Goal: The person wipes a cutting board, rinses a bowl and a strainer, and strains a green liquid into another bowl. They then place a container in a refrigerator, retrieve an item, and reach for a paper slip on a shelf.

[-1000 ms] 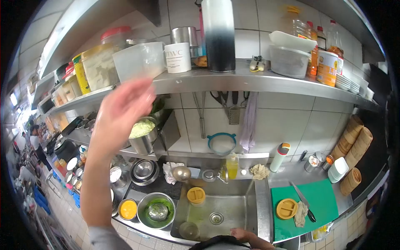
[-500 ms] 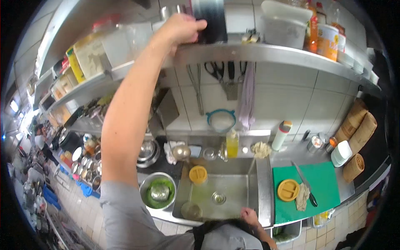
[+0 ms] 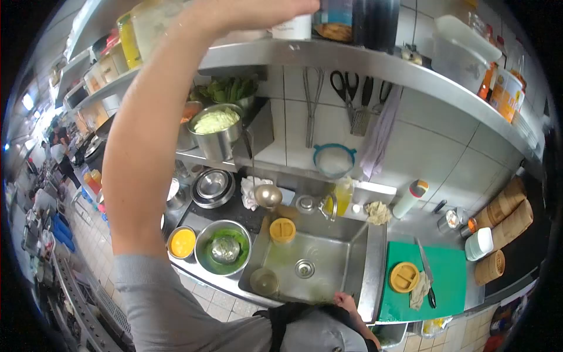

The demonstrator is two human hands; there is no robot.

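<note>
My left hand [image 3: 278, 12] is raised at the metal shelf [image 3: 328, 54], just above a white container [image 3: 293, 27]; the frame's top edge cuts it off, so its grip is hidden. A jar with brown contents [image 3: 333, 22] and a dark container [image 3: 376, 23] stand beside it. Down at the sink's [image 3: 328, 246] front edge, my right hand [image 3: 345, 301] is closed with nothing visible in it. A yellow lid [image 3: 282, 230] lies at the sink's back left, and a clear round container [image 3: 264, 282] at its front left.
A steel bowl with green contents [image 3: 206, 249] and an orange-filled bowl [image 3: 182, 243] are left of the sink. On the right, a green board [image 3: 390, 305] bears a knife [image 3: 427, 267], a yellow lid [image 3: 404, 277] and a cloth [image 3: 419, 291]. People [image 3: 61, 154] are far left.
The view has shifted left, bringing the orange-filled bowl and a pot of chopped greens into sight. My left hand is now higher in the frame, over the white container rather than beside the dark one.
</note>
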